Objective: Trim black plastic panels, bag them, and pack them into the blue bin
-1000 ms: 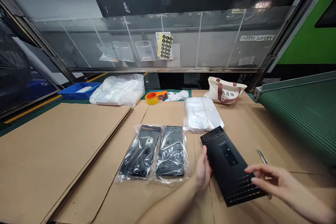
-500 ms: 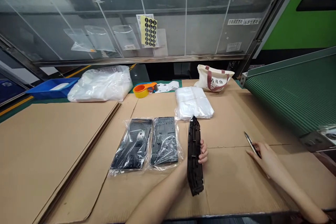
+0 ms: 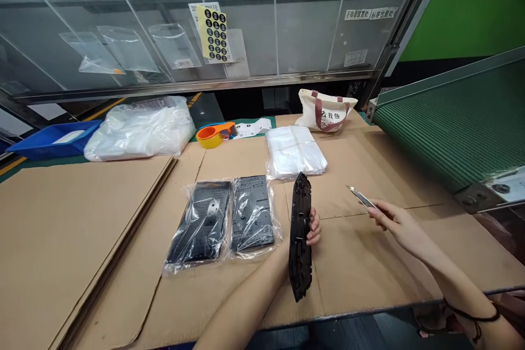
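My left hand is wrapped round a long black plastic part, held on edge above the cardboard, its ribbed side facing me. Part of the hand is hidden behind it. To the right, my right hand pinches a slim pen-like tool with a pointed tip; its exact kind is unclear. The tip points up and left, apart from the black part. Left of my left hand lie a bagged black panel and a second bagged panel, both in clear plastic.
Behind the black part lies a stack of clear bags. A tape dispenser, a cloth bag, a large plastic bundle and a blue tray line the back. Cardboard sheets are at left, a green conveyor belt at right.
My right hand has lifted the pen-like tool off the cardboard and moved it left, towards the black part. My left hand still holds that part, slightly turned. The camera view has shifted.
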`<state>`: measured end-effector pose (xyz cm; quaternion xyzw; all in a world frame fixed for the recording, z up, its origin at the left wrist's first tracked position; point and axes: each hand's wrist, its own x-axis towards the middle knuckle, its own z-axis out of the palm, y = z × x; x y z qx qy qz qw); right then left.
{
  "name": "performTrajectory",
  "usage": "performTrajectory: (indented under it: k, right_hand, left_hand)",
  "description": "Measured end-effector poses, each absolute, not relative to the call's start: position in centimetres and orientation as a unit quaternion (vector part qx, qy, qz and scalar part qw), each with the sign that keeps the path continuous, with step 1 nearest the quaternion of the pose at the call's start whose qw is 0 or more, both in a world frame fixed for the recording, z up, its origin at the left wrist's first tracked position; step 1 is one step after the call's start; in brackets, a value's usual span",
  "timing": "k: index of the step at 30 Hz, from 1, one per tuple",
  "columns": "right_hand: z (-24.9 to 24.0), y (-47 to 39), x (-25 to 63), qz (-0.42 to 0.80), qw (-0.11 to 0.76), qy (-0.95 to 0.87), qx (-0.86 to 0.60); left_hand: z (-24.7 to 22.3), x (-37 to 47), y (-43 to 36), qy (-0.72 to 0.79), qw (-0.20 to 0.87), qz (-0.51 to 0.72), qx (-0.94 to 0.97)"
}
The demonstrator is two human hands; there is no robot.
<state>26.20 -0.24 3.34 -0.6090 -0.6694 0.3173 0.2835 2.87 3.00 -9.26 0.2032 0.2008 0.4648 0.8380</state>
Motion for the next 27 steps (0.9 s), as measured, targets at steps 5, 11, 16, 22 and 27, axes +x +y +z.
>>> performTrajectory:
  k: [5, 11, 16, 22, 27]
  right_hand:
    - [8.6, -0.9, 21.1, 0.225, 0.287, -0.779, -0.510]
    - [10.4, 0.1, 18.2, 0.028, 0.208, -0.862, -0.462]
    - [10.8, 0.4, 17.8, -0.078, 0.169, -0.859, -0.477]
    - [11.7, -0.4, 17.8, -0.119, 0.144, -0.857, -0.480]
    - [11.6, -1.3, 17.4, -0.132, 0.138, -0.864, -0.466]
  left_hand:
    - [-8.6, 2.8, 2.6, 0.196, 0.864, 0.417, 0.204]
    - [-7.0, 2.9, 2.4, 0.205, 0.870, 0.399, 0.206]
    - [-5.8, 2.9, 2.2, 0.209, 0.870, 0.393, 0.212]
    - [-4.8, 2.7, 1.8, 0.209, 0.869, 0.393, 0.215]
    - [-4.5, 2.6, 1.6, 0.209, 0.869, 0.395, 0.214]
